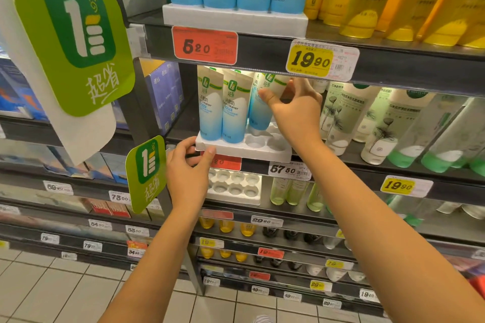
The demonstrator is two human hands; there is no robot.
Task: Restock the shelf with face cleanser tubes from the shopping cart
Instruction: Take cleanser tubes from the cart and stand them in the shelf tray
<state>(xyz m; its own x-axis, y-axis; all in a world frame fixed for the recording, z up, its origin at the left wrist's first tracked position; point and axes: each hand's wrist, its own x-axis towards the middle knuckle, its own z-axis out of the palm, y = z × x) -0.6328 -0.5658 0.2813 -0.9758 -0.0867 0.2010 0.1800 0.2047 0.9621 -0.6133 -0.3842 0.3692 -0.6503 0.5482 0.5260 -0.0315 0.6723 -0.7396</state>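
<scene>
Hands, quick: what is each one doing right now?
Left hand: grips the front corner of the white tray.
Right hand: holds a tilted face cleanser tube.

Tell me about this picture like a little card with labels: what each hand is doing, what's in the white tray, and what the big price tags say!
left hand: grips the front left corner of the white tray
right hand: holds a tilted tube by its top, cap end down at the tray
in the tray: two upright tubes at its left, empty holes at its right
tags above: red tag 5.20, yellow tag 19.90
</scene>
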